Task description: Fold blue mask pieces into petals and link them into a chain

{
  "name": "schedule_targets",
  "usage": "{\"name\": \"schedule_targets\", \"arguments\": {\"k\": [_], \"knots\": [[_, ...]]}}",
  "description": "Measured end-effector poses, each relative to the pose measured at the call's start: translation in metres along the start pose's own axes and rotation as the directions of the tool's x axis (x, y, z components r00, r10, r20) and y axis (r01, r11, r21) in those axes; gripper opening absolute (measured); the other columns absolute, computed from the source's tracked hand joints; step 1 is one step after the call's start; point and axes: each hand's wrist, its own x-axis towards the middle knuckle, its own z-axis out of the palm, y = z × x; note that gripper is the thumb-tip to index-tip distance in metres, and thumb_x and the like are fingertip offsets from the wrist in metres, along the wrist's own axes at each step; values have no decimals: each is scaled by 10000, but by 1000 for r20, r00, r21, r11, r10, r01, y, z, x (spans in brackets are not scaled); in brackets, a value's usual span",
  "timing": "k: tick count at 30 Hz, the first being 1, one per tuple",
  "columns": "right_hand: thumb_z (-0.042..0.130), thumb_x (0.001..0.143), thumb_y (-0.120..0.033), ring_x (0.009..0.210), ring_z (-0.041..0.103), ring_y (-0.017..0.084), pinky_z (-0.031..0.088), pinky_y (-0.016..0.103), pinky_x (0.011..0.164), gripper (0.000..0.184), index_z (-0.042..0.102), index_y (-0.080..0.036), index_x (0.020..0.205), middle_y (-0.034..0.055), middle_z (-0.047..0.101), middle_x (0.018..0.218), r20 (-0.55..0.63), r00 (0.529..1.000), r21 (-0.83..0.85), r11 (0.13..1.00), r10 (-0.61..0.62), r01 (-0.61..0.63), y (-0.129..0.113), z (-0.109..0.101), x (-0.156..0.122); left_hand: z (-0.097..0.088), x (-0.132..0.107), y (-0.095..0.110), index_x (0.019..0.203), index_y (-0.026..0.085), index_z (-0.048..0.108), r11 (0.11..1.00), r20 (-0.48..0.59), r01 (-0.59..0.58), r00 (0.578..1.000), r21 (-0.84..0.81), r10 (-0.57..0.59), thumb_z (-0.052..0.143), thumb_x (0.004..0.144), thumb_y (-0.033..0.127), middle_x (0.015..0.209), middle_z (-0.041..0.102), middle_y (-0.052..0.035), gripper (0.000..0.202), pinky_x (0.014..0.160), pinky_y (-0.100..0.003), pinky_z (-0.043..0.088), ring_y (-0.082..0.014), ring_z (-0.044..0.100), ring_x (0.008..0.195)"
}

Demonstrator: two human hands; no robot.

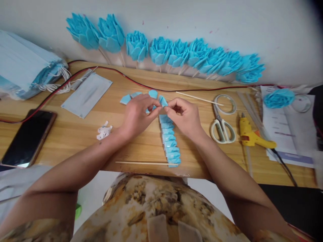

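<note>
My left hand (138, 114) and my right hand (183, 116) meet over the middle of the wooden table (75, 132). Both pinch the top end of a chain of folded light-blue petals (169, 141) that runs down toward me. The chain's lower end lies on a thin wooden stick (141, 163) near the front edge. A few loose blue petal pieces (131, 97) lie just behind my left hand.
Several finished blue paper flowers (176, 53) lean on the wall. A stack of face masks (22, 67), a single mask (87, 94) and a phone (27, 137) are left. Scissors (222, 129), tape roll (225, 103), yellow glue gun (249, 134) and papers (287, 131) are right. A red cable (141, 84) crosses behind.
</note>
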Motion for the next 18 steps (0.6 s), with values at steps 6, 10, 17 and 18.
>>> {"name": "schedule_targets", "arguments": {"k": [6, 10, 17, 18], "knots": [[624, 810, -218, 567, 482, 96, 370, 247, 542, 123, 592, -203, 693, -31, 601, 637, -21, 998, -68, 996, -61, 60, -1, 2, -1, 1, -1, 1, 793, 202, 681, 1000, 12, 5, 1000, -8, -5, 653, 895, 219, 646, 579, 21, 108, 673, -292, 384, -131, 518, 655], [617, 810, -188, 581, 499, 100, 396, 251, 573, 130, 584, -204, 685, -30, 599, 646, -21, 991, -142, 982, -131, 127, 0, 2, -1, 0, -1, 1, 788, 203, 672, 1000, 44, 26, 999, -12, -26, 635, 887, 202, 650, 584, 13, 106, 664, -304, 382, -142, 530, 665], [617, 803, -162, 585, 503, 100, 405, 250, 584, 121, 576, -206, 698, -35, 590, 647, -13, 986, -168, 973, -165, 161, 3, 3, -2, -1, 0, 3, 727, 201, 619, 999, 69, 32, 997, -33, -29, 571, 850, 110, 648, 583, 12, 160, 652, -308, 376, -138, 532, 655], [615, 803, -162, 584, 502, 100, 404, 250, 582, 119, 576, -206, 699, -35, 592, 648, -12, 987, -170, 973, -162, 158, 3, 3, -2, -1, 0, 3, 725, 201, 616, 999, 70, 32, 997, -35, -29, 570, 848, 111, 643, 578, 13, 159, 652, -308, 376, -138, 531, 653]]}}
